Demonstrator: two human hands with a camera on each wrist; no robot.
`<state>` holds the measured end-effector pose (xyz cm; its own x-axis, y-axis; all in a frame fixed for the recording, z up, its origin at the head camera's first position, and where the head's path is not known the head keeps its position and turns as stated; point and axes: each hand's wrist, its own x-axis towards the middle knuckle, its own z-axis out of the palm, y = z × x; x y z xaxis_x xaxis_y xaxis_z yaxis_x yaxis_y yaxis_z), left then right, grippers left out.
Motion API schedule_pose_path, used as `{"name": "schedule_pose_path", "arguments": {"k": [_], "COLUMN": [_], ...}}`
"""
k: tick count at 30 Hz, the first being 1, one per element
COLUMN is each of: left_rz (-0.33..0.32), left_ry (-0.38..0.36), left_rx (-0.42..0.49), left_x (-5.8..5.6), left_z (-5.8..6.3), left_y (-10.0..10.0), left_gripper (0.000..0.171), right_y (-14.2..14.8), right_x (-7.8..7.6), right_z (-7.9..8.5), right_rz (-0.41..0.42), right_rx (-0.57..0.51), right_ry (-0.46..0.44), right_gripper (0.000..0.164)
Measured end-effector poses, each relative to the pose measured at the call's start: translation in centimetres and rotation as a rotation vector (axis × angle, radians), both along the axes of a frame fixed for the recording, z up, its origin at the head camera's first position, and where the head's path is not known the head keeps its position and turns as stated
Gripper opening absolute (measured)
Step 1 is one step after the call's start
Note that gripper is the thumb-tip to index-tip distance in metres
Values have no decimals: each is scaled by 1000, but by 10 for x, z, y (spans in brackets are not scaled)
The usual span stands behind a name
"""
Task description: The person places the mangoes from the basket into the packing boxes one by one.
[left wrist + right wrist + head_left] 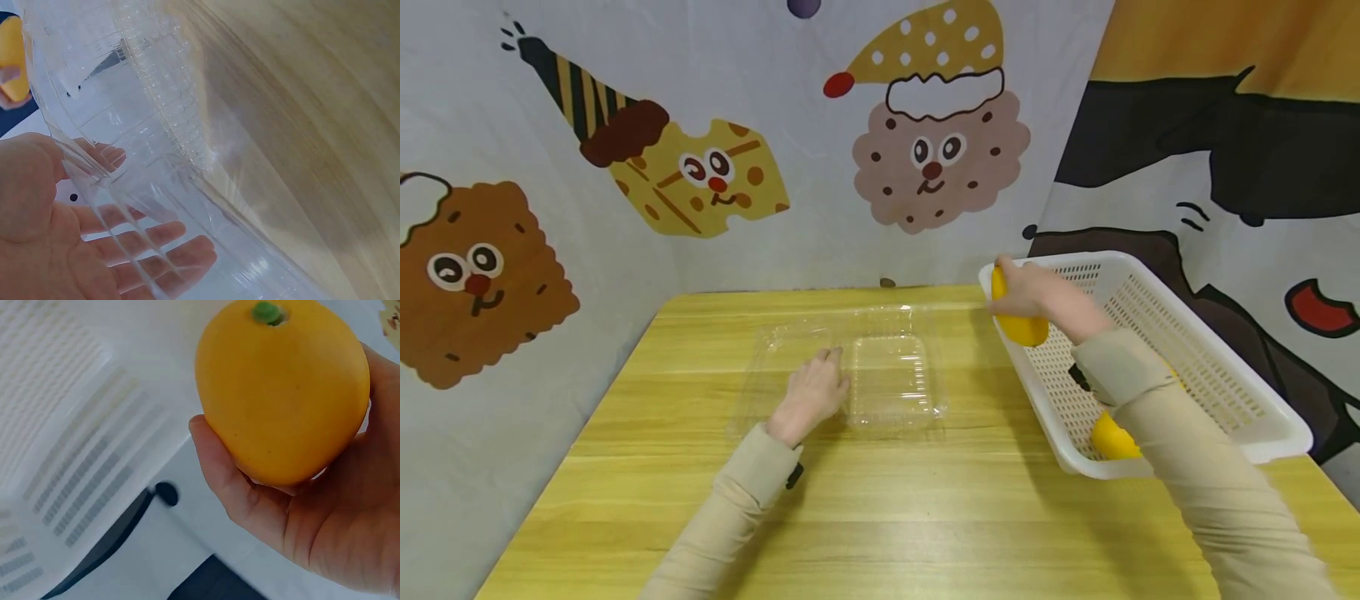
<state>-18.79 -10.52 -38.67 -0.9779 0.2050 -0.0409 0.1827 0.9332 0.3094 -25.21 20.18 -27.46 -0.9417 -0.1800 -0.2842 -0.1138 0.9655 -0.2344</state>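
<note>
right hand (1037, 292) clamped on yellow fruit (1028, 331), white basket (1195, 350)'s 10 o'clock corner | long axis ~11-to-5, head view; stem at 12, right-wrist view | left hand (816, 385) fingers loosely extended, at clear container (891, 375), fruit's 8 o'clock

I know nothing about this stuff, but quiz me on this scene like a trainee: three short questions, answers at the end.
1. Pick one. The right-hand grip holds: (a) a green plastic cup; (b) a rounded yellow-orange fruit; (c) a wooden spoon.
2. True or false: the clear plastic container lies on the yellow wood-grained table, left of that fruit.
3. Fill in: another yellow-orange fruit lies inside the rectangular, white, slotted plastic ____.

Key: 1 b; 2 true; 3 basket.
</note>
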Motion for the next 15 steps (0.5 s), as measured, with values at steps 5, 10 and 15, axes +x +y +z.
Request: {"name": "schedule_pose_path", "arguments": {"k": [5, 10, 15], "left_rz": [0, 5, 8], "left_ry": [-3, 4, 7], "left_rx": [6, -1, -6], "left_x": [0, 0, 0], "left_z": [0, 0, -1], "left_y": [0, 0, 0], "left_gripper": [53, 54, 54], "right_y": [-26, -51, -75], "right_x": [-1, -4, -7], "right_z": [3, 4, -2], "right_rz": [12, 33, 34], "right_rx": [-47, -92, -146], "right_ry": [27, 62, 105], "right_gripper": [79, 81, 81]}}
